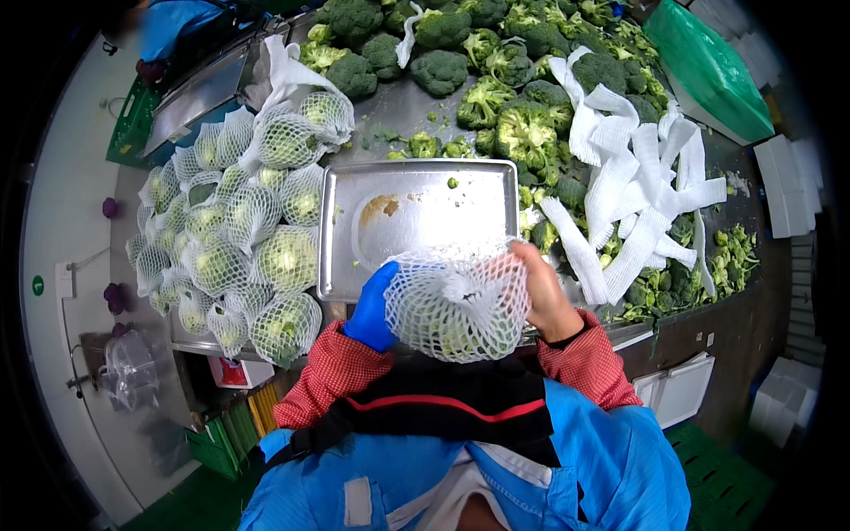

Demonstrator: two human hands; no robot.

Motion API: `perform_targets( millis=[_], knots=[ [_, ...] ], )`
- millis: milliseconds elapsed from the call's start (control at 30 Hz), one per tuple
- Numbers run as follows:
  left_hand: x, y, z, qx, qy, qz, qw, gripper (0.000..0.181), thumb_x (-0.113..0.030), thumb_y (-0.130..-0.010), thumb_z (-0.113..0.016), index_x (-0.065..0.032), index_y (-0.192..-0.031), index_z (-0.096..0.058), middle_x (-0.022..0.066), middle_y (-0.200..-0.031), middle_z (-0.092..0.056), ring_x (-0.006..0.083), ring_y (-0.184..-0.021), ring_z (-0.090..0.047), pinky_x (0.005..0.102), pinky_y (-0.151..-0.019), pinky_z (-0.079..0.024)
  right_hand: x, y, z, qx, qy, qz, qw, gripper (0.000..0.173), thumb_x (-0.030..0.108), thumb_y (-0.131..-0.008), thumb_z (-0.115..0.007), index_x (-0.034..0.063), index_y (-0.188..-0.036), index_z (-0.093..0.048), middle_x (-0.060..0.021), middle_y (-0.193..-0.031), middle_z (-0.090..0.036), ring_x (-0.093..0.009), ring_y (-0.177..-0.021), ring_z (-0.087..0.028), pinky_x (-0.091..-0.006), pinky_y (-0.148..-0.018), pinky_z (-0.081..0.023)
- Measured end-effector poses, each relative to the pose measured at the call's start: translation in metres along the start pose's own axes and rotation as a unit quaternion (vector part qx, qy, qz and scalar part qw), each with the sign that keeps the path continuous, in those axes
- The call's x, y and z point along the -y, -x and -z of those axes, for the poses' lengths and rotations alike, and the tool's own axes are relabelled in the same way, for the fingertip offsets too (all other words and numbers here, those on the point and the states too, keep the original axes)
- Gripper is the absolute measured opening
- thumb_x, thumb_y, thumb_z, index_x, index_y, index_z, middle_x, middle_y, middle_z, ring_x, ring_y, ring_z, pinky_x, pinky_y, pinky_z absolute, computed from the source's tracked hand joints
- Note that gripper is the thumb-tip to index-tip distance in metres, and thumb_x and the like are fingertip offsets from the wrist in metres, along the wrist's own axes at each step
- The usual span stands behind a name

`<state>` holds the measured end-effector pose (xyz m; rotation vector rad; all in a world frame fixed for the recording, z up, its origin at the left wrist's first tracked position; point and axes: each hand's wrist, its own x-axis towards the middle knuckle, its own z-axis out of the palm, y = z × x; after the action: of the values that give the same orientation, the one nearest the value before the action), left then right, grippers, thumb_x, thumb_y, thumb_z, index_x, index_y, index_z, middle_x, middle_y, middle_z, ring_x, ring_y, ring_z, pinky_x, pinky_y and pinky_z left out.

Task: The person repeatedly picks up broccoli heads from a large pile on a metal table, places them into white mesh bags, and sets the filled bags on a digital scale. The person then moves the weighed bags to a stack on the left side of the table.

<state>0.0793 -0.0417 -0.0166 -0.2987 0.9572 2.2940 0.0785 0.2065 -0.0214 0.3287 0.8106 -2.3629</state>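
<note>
A broccoli head in a white foam net sleeve (458, 312) is held in front of my body, over the near edge of a metal tray (418, 172). My left hand (373, 310), in a blue glove, grips its left side. With bare fingers, my right hand (544, 292) holds the netting at the upper right. The mesh bunches together near its middle. Brown residue (380, 208) and a small green floret (453, 182) lie on the tray. To the left are piled several net-wrapped broccoli heads (285, 259).
Loose broccoli heads (439, 72) cover the far side of the metal table. Flat white foam sleeves (624, 179) lie in a heap at the right, beside broccoli trimmings (730, 259). A green-lined box (710, 66) stands beyond. Another person's blue sleeve (176, 26) shows at the upper left.
</note>
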Motion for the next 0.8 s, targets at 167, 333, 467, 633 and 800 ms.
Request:
perform_targets(
  millis=[167,333,467,633,800],
  knots=[
    [-0.003,-0.003,0.006,0.080,0.288,-0.007,0.954,0.042,-0.024,-0.096,-0.032,0.0017,-0.126,-0.047,0.0171,-0.125,-0.054,0.0299,-0.112,-0.054,0.0434,-0.099,-0.042,-0.017,0.008,-0.049,-0.098,0.057,-0.001,0.994,0.041,0.023,-0.100,-0.031,-0.0036,-0.127,-0.046,-0.0163,-0.124,-0.054,-0.023,-0.109,-0.056,-0.0359,-0.095,-0.045],
    [0.004,-0.033,0.027,0.037,0.316,-0.041,0.947,0.047,-0.028,-0.097,-0.028,0.0016,-0.129,-0.044,0.0181,-0.128,-0.051,0.0311,-0.118,-0.049,0.0442,-0.103,-0.036,-0.034,-0.021,-0.045,-0.136,-0.084,-0.076,0.984,0.039,0.029,-0.098,-0.032,0.0020,-0.115,-0.055,-0.0071,-0.095,-0.065,-0.019,-0.081,-0.064,-0.0275,-0.067,-0.053],
    [0.003,-0.056,0.053,0.010,0.198,-0.034,0.979,0.047,-0.028,-0.098,-0.027,0.0020,-0.132,-0.040,0.0174,-0.131,-0.049,0.0299,-0.120,-0.048,0.0409,-0.104,-0.036,-0.043,-0.030,-0.026,-0.113,-0.008,-0.172,0.979,0.061,0.047,-0.097,-0.023,-0.0013,-0.111,-0.057,-0.0056,-0.075,-0.062,-0.015,-0.066,-0.062,-0.0242,-0.052,-0.050],
    [-0.017,-0.043,0.023,-0.015,0.310,0.004,0.950,0.049,-0.033,-0.099,-0.032,0.0007,-0.134,-0.038,0.0173,-0.132,-0.048,0.0294,-0.121,-0.046,0.0379,-0.103,-0.037,-0.023,-0.004,-0.006,-0.053,0.296,-0.132,0.945,0.058,0.047,-0.097,-0.031,-0.0022,-0.099,-0.062,-0.0055,-0.064,-0.059,-0.013,-0.048,-0.056,-0.0225,-0.045,-0.044],
    [-0.051,0.013,0.007,-0.208,-0.223,0.125,0.944,0.056,-0.051,-0.090,-0.049,-0.0027,-0.117,-0.057,0.0034,-0.090,-0.065,0.0103,-0.069,-0.058,0.0274,-0.069,-0.052,0.036,0.004,-0.009,-0.261,0.630,0.179,0.709,0.044,0.041,-0.091,-0.049,0.0035,-0.115,-0.052,-0.0129,-0.066,-0.061,-0.028,-0.062,-0.062,-0.0368,-0.058,-0.045]
  ],
)
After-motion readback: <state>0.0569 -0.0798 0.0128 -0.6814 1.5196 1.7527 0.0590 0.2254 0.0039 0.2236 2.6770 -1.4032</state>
